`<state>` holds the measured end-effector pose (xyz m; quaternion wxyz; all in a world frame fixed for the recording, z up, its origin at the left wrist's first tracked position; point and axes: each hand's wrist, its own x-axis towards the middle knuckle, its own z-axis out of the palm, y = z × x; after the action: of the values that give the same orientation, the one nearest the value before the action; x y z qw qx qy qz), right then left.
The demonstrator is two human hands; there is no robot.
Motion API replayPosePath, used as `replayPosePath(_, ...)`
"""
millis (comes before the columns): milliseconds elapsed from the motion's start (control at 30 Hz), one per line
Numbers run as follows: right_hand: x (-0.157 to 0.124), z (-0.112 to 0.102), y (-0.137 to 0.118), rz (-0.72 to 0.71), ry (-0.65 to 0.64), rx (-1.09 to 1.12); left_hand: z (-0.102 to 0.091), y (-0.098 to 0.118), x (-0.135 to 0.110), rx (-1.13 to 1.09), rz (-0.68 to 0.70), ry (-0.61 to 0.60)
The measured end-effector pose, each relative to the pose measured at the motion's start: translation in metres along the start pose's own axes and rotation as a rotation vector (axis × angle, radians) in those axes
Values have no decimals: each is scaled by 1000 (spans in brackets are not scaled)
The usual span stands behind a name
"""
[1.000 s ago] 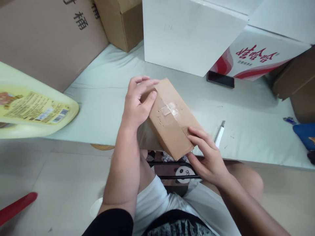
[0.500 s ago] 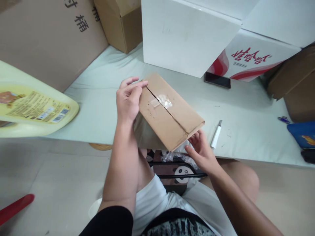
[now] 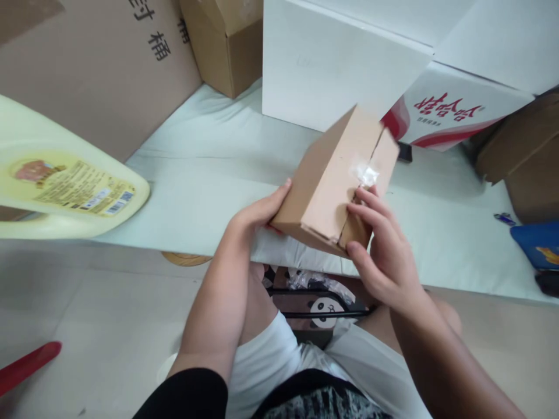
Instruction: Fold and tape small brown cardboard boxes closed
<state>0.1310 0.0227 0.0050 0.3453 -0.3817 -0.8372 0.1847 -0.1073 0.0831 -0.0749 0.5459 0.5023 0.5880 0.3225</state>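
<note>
A brown cardboard box (image 3: 334, 174) is tilted over the table, its taped seam turned toward the right. A piece of clear tape (image 3: 365, 173) crosses the middle of that seam. My left hand (image 3: 268, 206) grips the box's lower left edge, thumb on the side and the other fingers mostly hidden beneath. Against the seamed face, my right hand (image 3: 386, 247) rests its fingertips just below the tape, with the thumb at the near lower corner; its fingers are apart. The box covers most of a dark phone (image 3: 406, 153).
White boxes (image 3: 340, 64) and a red-and-white printed carton (image 3: 449, 107) stand behind. On the left are a large cardboard carton (image 3: 100, 70) and a yellow bottle (image 3: 74, 174). A blue pouch (image 3: 535, 241) lies at the right of the cloth-covered table (image 3: 196, 192).
The box has turned and tipped, its seamed face swinging to the right. My left hand moved from its top edge to the lower left; my right hand came up onto the seam.
</note>
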Motion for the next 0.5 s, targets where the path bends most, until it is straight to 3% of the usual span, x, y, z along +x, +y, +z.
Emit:
replayPosePath(100, 7, 1, 12, 73, -52, -31, -4, 2, -5, 60, -283, -262)
replayPosePath(167, 8, 5, 19, 65, -84, -33, -10, 3, -5, 217, -284, -193)
replayPosePath(233, 8, 11, 22, 35, -100, -30, -15, 7, -6, 297, -117, 86)
replayPosePath(300, 9, 17, 25, 2, -103, -11, -18, 13, -9, 187, 203, 416)
replayPosePath(333, 11, 19, 27, -15, -107, -1, -18, 17, -11, 93, 377, 514)
replayPosePath(400, 16, 20, 33, -53, -139, 10, -17, 24, -14, -33, 664, 515)
replayPosePath(500, 21, 17, 45, -74, -191, 8, -14, 30, -15, 1, 870, 396)
